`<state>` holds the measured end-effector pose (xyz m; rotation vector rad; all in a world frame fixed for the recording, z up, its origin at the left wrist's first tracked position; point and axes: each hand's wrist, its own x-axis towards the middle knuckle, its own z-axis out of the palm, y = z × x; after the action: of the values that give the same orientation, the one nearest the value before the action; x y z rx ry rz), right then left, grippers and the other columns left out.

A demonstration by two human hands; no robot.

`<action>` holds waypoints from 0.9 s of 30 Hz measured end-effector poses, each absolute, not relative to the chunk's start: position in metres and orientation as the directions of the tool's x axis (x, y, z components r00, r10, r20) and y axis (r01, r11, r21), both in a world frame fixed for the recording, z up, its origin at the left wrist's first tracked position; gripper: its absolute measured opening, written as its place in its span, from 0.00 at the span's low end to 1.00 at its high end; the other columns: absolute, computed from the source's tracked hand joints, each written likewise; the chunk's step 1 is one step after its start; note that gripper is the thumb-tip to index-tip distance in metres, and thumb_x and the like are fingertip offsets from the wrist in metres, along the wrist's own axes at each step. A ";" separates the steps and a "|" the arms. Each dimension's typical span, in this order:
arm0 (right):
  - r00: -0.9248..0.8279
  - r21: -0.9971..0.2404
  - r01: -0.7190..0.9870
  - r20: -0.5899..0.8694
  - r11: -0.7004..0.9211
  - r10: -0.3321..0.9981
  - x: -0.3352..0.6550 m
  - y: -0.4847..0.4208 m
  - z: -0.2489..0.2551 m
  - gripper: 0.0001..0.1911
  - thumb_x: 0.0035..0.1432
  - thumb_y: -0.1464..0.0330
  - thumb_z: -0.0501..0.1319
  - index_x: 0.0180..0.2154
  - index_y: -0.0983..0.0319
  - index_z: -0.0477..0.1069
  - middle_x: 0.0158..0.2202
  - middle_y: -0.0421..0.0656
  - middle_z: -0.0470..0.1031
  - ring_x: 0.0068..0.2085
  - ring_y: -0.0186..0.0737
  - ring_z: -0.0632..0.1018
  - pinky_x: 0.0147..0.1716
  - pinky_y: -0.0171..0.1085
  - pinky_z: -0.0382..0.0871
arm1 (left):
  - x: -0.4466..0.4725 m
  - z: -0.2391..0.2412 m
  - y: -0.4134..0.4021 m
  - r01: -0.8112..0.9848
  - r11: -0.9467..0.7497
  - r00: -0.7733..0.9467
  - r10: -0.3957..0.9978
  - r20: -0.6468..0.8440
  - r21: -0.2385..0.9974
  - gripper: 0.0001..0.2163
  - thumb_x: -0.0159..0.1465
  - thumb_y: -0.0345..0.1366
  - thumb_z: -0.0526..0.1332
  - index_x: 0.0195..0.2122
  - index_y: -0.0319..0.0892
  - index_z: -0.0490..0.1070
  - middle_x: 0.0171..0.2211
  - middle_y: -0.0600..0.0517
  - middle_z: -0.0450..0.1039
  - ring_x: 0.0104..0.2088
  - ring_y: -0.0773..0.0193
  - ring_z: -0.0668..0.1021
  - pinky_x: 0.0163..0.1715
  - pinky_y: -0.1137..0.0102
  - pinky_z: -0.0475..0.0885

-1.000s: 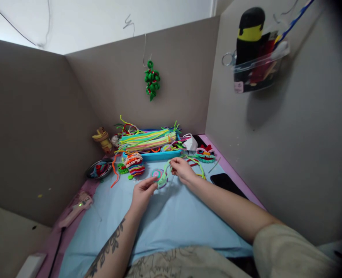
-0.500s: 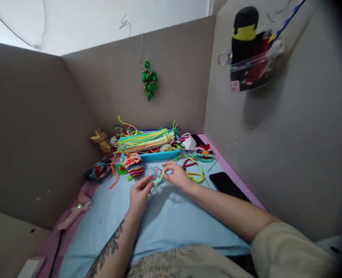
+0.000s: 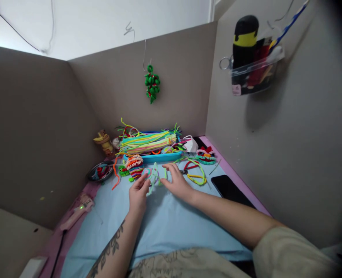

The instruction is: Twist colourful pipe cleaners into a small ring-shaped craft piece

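Observation:
My left hand (image 3: pixel 138 193) pinches a pale green pipe cleaner (image 3: pixel 155 170), which is bent into loops above the blue cloth. To its right, my right hand (image 3: pixel 177 182) has thumb and fingers apart, with a strand of green showing in the gap. Whether that strand touches the fingers is unclear. Just behind my left fingertips lies a pink and turquoise coiled disc (image 3: pixel 147 172), partly covered. A striped pipe-cleaner piece (image 3: pixel 135 170) sits farther left. Beside my right hand are dark-handled scissors (image 3: pixel 184 172) and bent yellow-green pipe cleaners (image 3: pixel 201 178).
A blue tray (image 3: pixel 162 157) heaped with pipe cleaners stands at the back. On the left are a dark bowl (image 3: pixel 99 177) and a pink glue gun (image 3: pixel 77 214). A phone (image 3: pixel 230 190) lies at right. Grey panels (image 3: pixel 147 112) enclose the table.
My right fingers have spread from their pinch on the pale green pipe cleaner, which now stands up in loops from my left hand. The view has tilted slightly.

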<state>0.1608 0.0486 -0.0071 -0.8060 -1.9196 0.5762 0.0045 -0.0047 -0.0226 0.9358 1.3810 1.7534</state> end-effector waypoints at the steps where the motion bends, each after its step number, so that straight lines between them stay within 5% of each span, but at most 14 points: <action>1: -0.395 -0.602 0.321 0.617 0.731 0.681 0.161 0.045 -0.007 0.17 0.51 0.71 0.59 0.45 0.61 0.64 0.43 0.48 0.65 0.46 0.44 0.66 0.47 0.43 0.61 | 0.004 -0.023 -0.004 -0.099 -0.182 -0.485 0.867 0.112 0.978 0.25 0.47 0.41 0.68 0.46 0.38 0.71 0.18 0.58 0.66 0.17 0.76 0.62 0.18 0.77 0.55; 7: -0.720 -0.086 0.355 0.610 0.931 0.331 0.156 0.030 -0.011 0.08 0.59 0.68 0.53 0.40 0.60 0.67 0.32 0.45 0.69 0.37 0.41 0.67 0.34 0.38 0.60 | 0.009 -0.027 -0.004 -0.182 -0.140 -0.394 0.917 0.059 0.973 0.24 0.45 0.39 0.69 0.44 0.39 0.73 0.23 0.54 0.72 0.20 0.74 0.67 0.21 0.77 0.61; 13: -0.734 0.124 0.332 0.657 0.935 0.174 0.152 0.032 -0.016 0.08 0.60 0.72 0.50 0.32 0.62 0.66 0.31 0.43 0.70 0.32 0.36 0.67 0.28 0.35 0.55 | 0.014 -0.026 -0.005 -0.249 -0.074 -0.315 0.949 -0.009 0.966 0.23 0.43 0.37 0.70 0.42 0.37 0.74 0.27 0.50 0.75 0.25 0.68 0.73 0.26 0.74 0.66; 15: -0.755 0.174 0.216 0.654 0.961 0.051 0.154 0.025 -0.012 0.08 0.60 0.72 0.50 0.30 0.61 0.66 0.28 0.41 0.69 0.30 0.35 0.67 0.27 0.35 0.54 | 0.012 -0.027 -0.004 -0.223 -0.090 -0.367 0.930 0.002 0.971 0.24 0.43 0.38 0.70 0.43 0.37 0.74 0.21 0.54 0.71 0.19 0.73 0.68 0.20 0.77 0.61; 18: -0.740 0.282 -0.167 0.597 0.945 -0.309 0.157 0.006 -0.003 0.07 0.59 0.67 0.52 0.30 0.58 0.66 0.24 0.36 0.67 0.27 0.33 0.66 0.25 0.35 0.53 | 0.005 -0.029 0.000 -0.214 -0.158 -0.456 0.889 0.044 0.964 0.27 0.43 0.39 0.70 0.45 0.36 0.72 0.15 0.59 0.62 0.15 0.78 0.60 0.15 0.79 0.53; 21: -0.653 0.282 -0.353 0.609 0.892 -0.450 0.158 -0.008 0.002 0.06 0.57 0.64 0.54 0.29 0.56 0.65 0.25 0.36 0.68 0.25 0.32 0.66 0.23 0.35 0.54 | -0.001 -0.030 0.003 -0.276 -0.175 -0.494 0.869 0.017 0.945 0.27 0.42 0.39 0.70 0.45 0.37 0.72 0.18 0.58 0.64 0.16 0.79 0.58 0.15 0.79 0.51; 24: -0.652 0.130 -0.245 0.712 0.961 -0.262 0.157 -0.001 -0.001 0.05 0.57 0.66 0.53 0.30 0.56 0.66 0.25 0.38 0.70 0.27 0.33 0.69 0.26 0.35 0.59 | -0.003 -0.029 0.003 -0.281 -0.163 -0.495 0.869 0.002 0.946 0.26 0.42 0.39 0.70 0.44 0.38 0.72 0.23 0.56 0.68 0.16 0.79 0.59 0.15 0.79 0.52; 27: -0.562 -0.284 -0.110 0.808 0.953 0.176 0.157 0.021 -0.008 0.09 0.58 0.65 0.52 0.39 0.60 0.65 0.33 0.44 0.72 0.35 0.37 0.72 0.34 0.36 0.64 | -0.001 -0.028 0.002 -0.240 -0.147 -0.483 0.875 0.013 0.960 0.26 0.41 0.40 0.70 0.44 0.38 0.73 0.23 0.55 0.68 0.16 0.78 0.60 0.15 0.78 0.53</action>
<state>0.1572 0.0207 -0.0078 -0.0464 -2.1348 0.3751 -0.0008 0.0020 -0.0283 0.7813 1.2968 1.7460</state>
